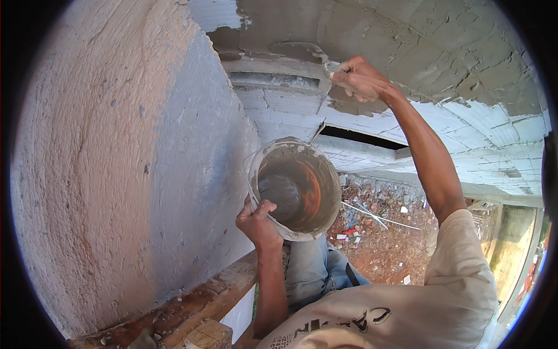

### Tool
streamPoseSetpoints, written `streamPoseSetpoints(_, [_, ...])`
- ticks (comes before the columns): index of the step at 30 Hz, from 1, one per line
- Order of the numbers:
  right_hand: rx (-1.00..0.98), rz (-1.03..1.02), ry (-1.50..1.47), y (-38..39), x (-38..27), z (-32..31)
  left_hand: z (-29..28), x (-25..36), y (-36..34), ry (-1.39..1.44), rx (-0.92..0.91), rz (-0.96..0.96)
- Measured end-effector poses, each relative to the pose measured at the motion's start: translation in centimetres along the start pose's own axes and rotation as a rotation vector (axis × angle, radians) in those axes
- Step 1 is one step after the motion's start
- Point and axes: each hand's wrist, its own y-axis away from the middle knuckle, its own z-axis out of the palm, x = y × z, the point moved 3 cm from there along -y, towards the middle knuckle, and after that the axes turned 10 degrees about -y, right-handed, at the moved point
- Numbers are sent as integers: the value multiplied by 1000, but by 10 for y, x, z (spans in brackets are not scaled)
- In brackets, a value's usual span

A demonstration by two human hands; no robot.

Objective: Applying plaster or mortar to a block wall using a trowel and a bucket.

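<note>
One bucket (325, 200) was held below a half-coated wall (424, 122)

The left hand (260, 228) was clamped on the bucket's near-left rim, its thumb over the edge. Grey mortar (278, 191) lay inside, and an orange patch showed on the inner side. Well apart from it, the right hand (361, 78) was closed around what looked like a trowel (332, 67), partly hidden and blurred, at the wall. Wet grey-brown coating (407, 52) covered the wall's upper part; pale blocks showed beneath, with a dark slot (363, 137) among them. A rough pinkish wall (104, 157) rose at the left, above wooden planks (221, 285). Reddish ground (386, 250) strewn with debris lay beyond the bucket.
</note>
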Motion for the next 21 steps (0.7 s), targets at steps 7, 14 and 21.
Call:
streamPoseSetpoints(7, [137, -153, -183, 17, -33, 13, -2, -2, -2, -18, -3, 34])
streamPoseSetpoints(14, [19, -256, 118, -27, -98, 27, 9, 9, 9, -16, -33, 12])
streamPoseSetpoints(21, [-100, -387, 163, -31, -134, 34, 22, 17, 9, 42, -59, -4])
